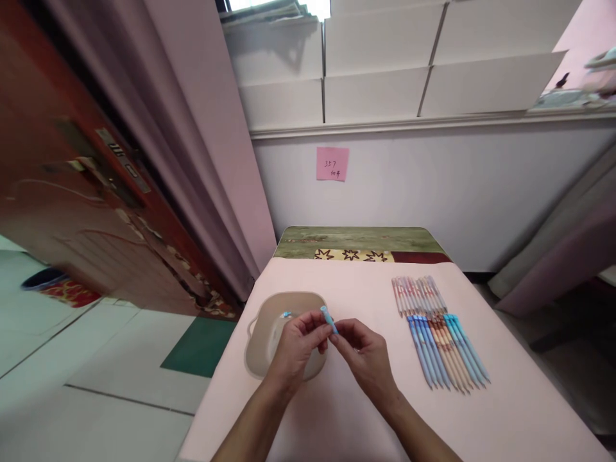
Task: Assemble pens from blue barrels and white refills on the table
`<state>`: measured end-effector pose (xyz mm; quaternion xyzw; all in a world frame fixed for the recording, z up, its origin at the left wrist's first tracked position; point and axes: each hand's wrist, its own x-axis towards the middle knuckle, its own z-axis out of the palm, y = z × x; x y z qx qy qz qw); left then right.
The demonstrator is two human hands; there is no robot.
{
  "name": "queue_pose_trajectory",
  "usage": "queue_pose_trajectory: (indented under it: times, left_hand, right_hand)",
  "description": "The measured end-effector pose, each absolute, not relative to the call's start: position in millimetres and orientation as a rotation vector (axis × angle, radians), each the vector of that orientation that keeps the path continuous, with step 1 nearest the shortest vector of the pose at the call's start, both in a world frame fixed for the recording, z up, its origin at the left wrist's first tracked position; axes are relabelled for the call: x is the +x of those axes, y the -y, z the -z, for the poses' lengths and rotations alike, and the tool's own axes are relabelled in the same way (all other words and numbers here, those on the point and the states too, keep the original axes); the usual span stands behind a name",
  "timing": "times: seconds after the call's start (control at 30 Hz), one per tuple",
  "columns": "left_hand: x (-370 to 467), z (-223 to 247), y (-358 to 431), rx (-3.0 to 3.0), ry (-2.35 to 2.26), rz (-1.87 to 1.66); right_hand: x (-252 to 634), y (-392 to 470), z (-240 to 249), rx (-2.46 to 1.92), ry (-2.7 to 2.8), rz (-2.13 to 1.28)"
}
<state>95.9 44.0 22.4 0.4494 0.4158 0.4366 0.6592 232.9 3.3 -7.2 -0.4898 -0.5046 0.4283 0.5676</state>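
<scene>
Over the middle of the table, my left hand [302,344] and my right hand [364,357] meet with fingertips pinched on a light blue pen [328,316]. Its round upper end points up and away from me; the rest is covered by my fingers. Just behind and below my left hand stands a beige basin [269,306] with a small blue piece [287,314] inside. To the right, blue and tan pens [445,353] lie side by side in a row. Behind them is a second row of paler pens [418,295].
A pink cloth [356,282] covers most of the table, leaving a green patterned strip [353,237] at the far edge. A pink note [332,164] is stuck on the wall behind. On the left are a brown door [86,192] and a purple curtain [183,167].
</scene>
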Motion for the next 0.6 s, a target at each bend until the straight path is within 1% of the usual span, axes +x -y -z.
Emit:
queue_pose_trajectory:
  times: [0.13, 0.23, 0.43, 0.6]
  left_hand:
    - [87, -26, -52, 0.892, -1.051, -1.158]
    - [84, -31, -57, 0.802, -1.041, -1.287]
    - [78, -27, -55, 0.72, -1.035, -1.34]
    - [42, -11, -67, 0.856, -1.176, -1.385]
  right_hand:
    - [234, -1, 11, -1.137, 1.081, -1.13]
    - [229, 1, 11, -1.118, 1.03, -1.205]
    - [226, 3, 8, -1.048, 0.842, -1.443]
    - [237, 0, 7, -1.036, 0.824, -1.455]
